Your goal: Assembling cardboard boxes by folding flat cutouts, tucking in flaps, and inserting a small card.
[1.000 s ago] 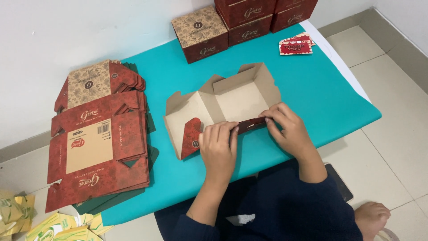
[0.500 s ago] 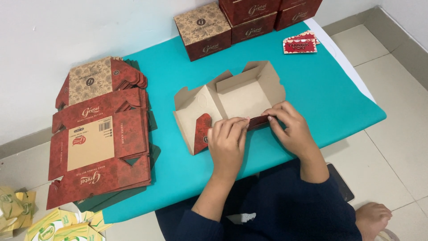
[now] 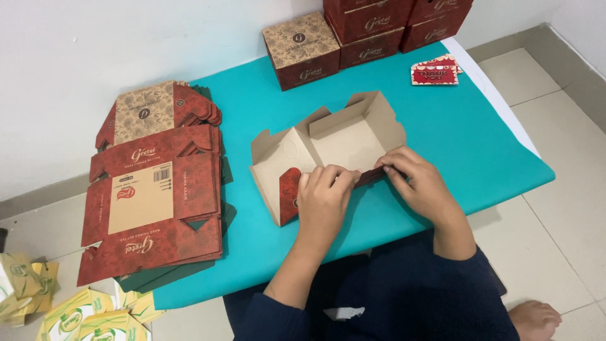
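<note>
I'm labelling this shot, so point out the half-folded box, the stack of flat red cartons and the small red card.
half-folded box (image 3: pixel 353 136), head view, brown inner floor.
stack of flat red cartons (image 3: pixel 154 202), head view, top sheet's tan panel.
small red card (image 3: pixel 434 74), head view, its face.

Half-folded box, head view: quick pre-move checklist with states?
1. Both hands on the near wall: left hand and right hand pinch the half-folded box there. Ok.
2. Far and right walls upright. Ok.
3. Left flap folded in: it lies splayed open. Not ok.
4. Near wall tab locked: hidden under fingers. Cannot tell.
5. Box sits fully on the teal table. Ok.
6. Flat blanks stack apart from the box. Ok.
</note>
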